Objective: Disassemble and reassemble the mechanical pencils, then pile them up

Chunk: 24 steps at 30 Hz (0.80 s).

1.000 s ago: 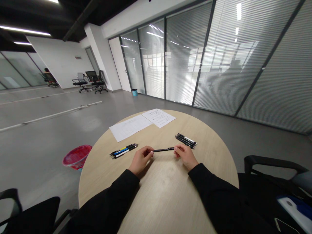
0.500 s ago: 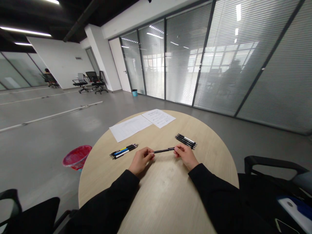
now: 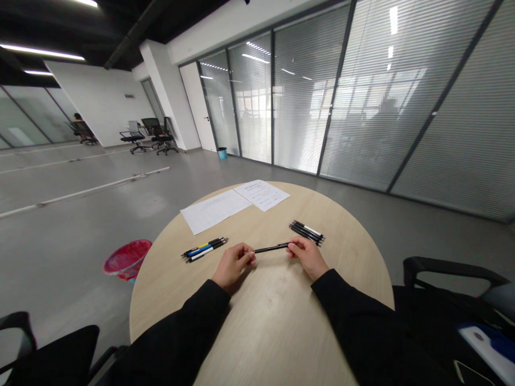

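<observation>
A slim black pen [image 3: 271,249] stretches nearly level between my two hands, just above the round wooden table [image 3: 273,311]. My left hand [image 3: 234,262] pinches its left end between thumb and fingers. At the other end, my right hand [image 3: 306,257] grips it the same way. Just beyond the right hand lies a bundle of pens [image 3: 306,232], mostly black, one with a white barrel. To the left of my left hand, a few pens with yellow, blue and white barrels [image 3: 205,249] rest side by side.
Two printed paper sheets [image 3: 217,209] lie at the table's far side. A red-lined bin [image 3: 127,258] stands on the floor to the left. A black chair [image 3: 450,273] with things on its seat is at the right, and another chair [image 3: 60,348] at the lower left.
</observation>
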Available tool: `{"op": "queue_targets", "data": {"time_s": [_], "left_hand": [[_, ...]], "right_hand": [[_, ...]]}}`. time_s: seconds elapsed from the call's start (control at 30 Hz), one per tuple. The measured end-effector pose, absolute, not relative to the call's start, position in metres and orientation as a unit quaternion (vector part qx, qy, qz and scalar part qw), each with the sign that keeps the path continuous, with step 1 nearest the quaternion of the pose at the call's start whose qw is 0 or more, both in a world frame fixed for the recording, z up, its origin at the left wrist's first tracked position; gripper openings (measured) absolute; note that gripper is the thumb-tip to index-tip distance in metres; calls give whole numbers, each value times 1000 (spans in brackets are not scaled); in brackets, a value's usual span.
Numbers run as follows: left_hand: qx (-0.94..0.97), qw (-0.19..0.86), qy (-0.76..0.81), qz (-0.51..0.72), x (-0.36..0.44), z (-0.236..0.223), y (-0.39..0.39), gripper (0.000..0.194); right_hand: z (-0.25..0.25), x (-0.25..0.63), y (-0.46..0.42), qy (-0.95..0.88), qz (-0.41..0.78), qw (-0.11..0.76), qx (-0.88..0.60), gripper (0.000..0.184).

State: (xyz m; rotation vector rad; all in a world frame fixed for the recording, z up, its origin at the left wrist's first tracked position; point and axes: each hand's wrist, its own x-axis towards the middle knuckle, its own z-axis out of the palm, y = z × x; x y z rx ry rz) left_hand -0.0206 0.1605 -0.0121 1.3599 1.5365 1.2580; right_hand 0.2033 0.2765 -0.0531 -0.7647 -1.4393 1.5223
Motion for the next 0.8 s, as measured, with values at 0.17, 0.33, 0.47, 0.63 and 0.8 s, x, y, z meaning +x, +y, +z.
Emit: {"op": "queue_targets", "data": {"time_s": [0.17, 0.33, 0.47, 0.63, 0.8], "left_hand": [[522, 366, 604, 478, -18, -8, 159, 33], [515, 359, 614, 479, -18, -11, 161, 43], [515, 335, 619, 489, -18, -13, 161, 44], [547, 302, 583, 519, -17, -10, 160, 33], [563, 295, 593, 495, -18, -8, 160, 21]], "right_hand": [[-51, 204, 275, -591, 609, 436, -298, 35], [-50, 203, 272, -591, 612, 433, -299, 38], [-48, 202, 271, -590, 610, 436, -299, 38], [-47, 202, 271, -581, 604, 446, -314, 35], [-49, 202, 271, -587, 611, 432, -308, 36]]}}
